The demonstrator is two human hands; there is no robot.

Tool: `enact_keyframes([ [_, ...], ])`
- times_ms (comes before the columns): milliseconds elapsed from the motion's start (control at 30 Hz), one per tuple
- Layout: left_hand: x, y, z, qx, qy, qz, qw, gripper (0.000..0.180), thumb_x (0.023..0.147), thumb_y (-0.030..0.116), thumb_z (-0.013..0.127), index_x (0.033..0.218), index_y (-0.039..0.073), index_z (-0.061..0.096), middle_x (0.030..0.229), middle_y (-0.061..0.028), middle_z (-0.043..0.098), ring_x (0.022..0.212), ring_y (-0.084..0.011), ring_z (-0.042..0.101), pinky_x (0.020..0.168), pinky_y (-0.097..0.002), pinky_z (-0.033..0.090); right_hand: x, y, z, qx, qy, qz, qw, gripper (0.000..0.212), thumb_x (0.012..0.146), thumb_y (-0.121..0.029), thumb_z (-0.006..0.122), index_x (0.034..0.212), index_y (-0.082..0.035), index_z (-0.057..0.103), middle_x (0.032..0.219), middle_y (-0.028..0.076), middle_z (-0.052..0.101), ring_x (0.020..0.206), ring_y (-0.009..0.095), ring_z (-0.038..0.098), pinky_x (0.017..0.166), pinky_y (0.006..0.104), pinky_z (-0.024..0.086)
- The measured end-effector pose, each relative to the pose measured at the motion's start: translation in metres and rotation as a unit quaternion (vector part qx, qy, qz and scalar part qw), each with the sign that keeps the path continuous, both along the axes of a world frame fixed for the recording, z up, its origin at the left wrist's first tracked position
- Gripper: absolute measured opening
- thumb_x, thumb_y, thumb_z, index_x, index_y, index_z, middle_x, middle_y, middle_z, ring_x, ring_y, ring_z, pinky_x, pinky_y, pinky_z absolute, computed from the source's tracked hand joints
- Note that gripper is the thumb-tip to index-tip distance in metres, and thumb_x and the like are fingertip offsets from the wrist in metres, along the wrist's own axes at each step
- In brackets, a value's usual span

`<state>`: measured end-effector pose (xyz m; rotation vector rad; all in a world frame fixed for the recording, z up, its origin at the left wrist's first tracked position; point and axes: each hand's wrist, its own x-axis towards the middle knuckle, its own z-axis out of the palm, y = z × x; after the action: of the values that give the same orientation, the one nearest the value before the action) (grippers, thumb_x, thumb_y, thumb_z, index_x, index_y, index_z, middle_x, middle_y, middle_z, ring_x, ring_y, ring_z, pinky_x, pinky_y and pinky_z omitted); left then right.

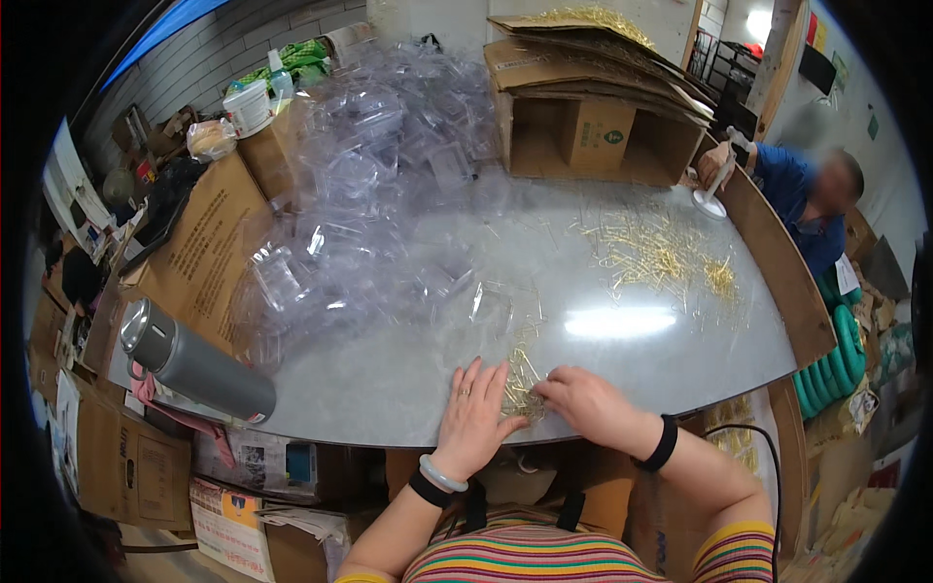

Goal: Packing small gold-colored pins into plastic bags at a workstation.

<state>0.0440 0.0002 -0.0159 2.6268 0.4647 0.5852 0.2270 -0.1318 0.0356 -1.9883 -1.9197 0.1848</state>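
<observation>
At the table's near edge lies a small heap of thin gold-coloured wire hooks (522,374), between my two hands. My left hand (471,410) rests flat on the left of the heap, its fingers stretched out and its thumb reaching toward the hooks. On the other side, my right hand (591,406) has its thumb and fingers pinched together at the edge of the heap; what is between the fingertips is too small to make out. A larger spread of the same gold hooks (661,255) lies farther off to the right.
Clear plastic boxes (364,185) pile up over the table's left and back. A grey flask (194,364) lies tilted at the left edge. Cardboard shelving (603,136) stands at the back. At the right, a person in blue (802,194) has a hand beside a white stand (709,204).
</observation>
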Motion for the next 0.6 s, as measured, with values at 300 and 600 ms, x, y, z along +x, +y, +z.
enact_keyframes([
  [300, 0.000, -0.001, 0.010, 0.050, -0.002, -0.011, 0.999, 0.084, 0.087, 0.053, 0.066, 0.144, -0.003, 0.041, 0.143, -0.0182, 0.046, 0.137, -0.0402, 0.037, 0.117, -0.0540, 0.025, 0.077, 0.122, -0.023, 0.114, -0.098, -0.071, 0.986, 0.028, 0.085, -0.018, 0.069, 0.109, -0.004, 0.063, 0.104, 0.015, 0.061, 0.101, 0.035, 0.060, 0.083, 0.0445, 0.052],
  [600, -0.002, -0.002, 0.007, 0.108, 0.032, -0.007, 0.994, 0.081, 0.091, 0.052, 0.060, 0.145, -0.004, 0.040, 0.146, -0.0190, 0.045, 0.139, -0.0408, 0.036, 0.116, -0.0563, 0.023, 0.032, 0.050, -0.013, 0.030, -0.129, 0.026, 0.991, 0.037, 0.085, -0.005, 0.056, 0.122, -0.005, 0.061, 0.111, 0.013, 0.059, 0.100, 0.031, 0.058, 0.089, 0.0392, 0.050],
])
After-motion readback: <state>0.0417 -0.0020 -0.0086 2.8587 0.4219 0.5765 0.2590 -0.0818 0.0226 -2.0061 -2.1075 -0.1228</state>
